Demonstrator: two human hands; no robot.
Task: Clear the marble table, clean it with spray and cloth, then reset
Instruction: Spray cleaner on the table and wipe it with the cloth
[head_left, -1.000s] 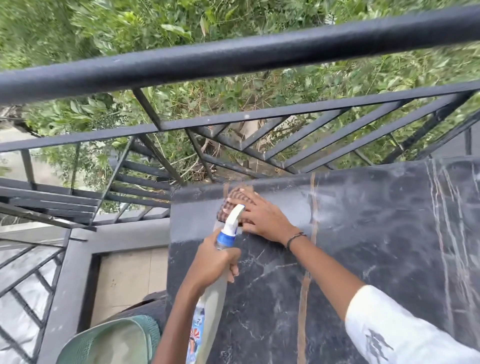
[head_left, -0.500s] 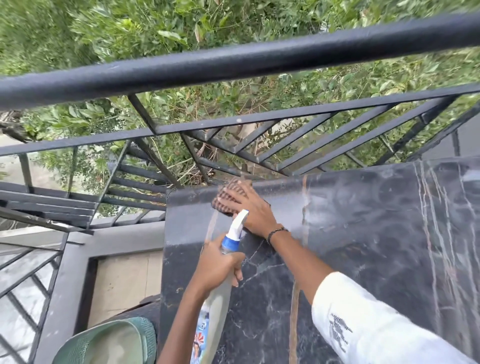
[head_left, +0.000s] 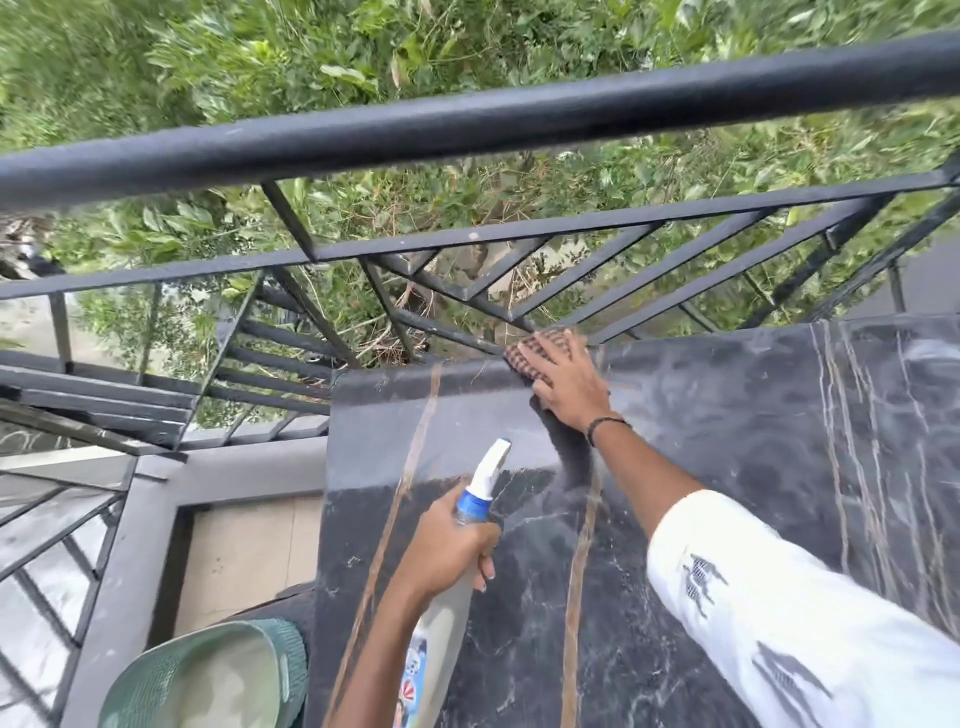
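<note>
- Right hand (head_left: 563, 382) lies flat with fingers spread, pressing a brown checked cloth (head_left: 535, 353) against the far edge of the black marble counter (head_left: 753, 441), just beside the dark metal railing (head_left: 467, 130).
- Left hand (head_left: 447, 545) is curled around the neck of a spray bottle (head_left: 457, 587), its white nozzle pointing toward the cloth; the bottle hangs above the counter's near left part.
- Cloth looks thin, soft and limp, so it should bunch or slide unless held down by a broad palm, as now; pinching a corner would suit lifting it.
- Spray bottle seems light plastic, stiff enough to grip at the neck below the blue collar, where a finger can reach the trigger.
- Marble appears hard and smooth, likely slick where hazy streaks show near the cloth.
- Green cap (head_left: 208, 675) sits low at the left.
</note>
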